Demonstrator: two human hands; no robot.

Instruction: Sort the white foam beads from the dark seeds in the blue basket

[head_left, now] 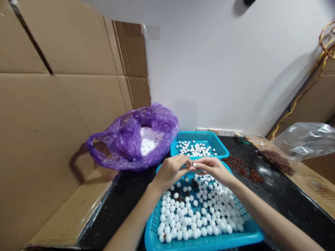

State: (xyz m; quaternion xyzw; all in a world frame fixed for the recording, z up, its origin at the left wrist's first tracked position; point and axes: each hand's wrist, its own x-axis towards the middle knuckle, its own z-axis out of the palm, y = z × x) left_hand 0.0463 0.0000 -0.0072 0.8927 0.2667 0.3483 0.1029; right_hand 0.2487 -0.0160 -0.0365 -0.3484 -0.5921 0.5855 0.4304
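Observation:
Over the far part of the near blue basket, my two hands meet at the fingertips. My right hand pinches a small white ball between thumb and fingers. Up against that ball, the fingers of my left hand are pressed together; whatever they may hold is too small or hidden to make out. Many loose white balls fill the basket below, with a few dark reddish-brown bits among them.
Behind stands a second blue basket with fewer white balls. A purple plastic bag of white balls lies open at left, beside cardboard. Reddish-brown pieces lie on the black tabletop at right, near a clear bag.

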